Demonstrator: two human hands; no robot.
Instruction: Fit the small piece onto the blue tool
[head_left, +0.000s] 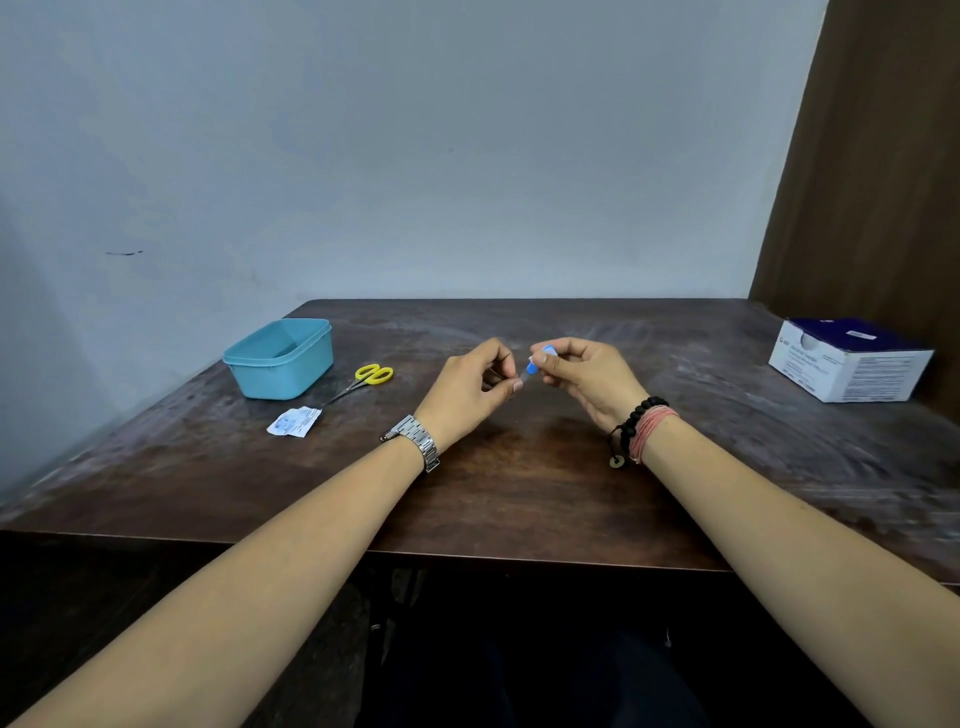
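Both hands meet above the middle of the dark wooden table (519, 499). My right hand (582, 374) pinches a small blue-hubbed needle piece (531, 368) between thumb and fingers. My left hand (475, 387), with a metal watch on its wrist, pinches the clear lower end of the same piece. The part between the fingers is mostly hidden. A torn white wrapper (294, 421) lies on the table to the left.
A light blue plastic tub (280, 364) stands at the back left, with yellow-handled scissors (363, 382) beside it. A white and dark blue carton (847, 358) sits at the far right next to a brown panel. A pale wall is behind the table.
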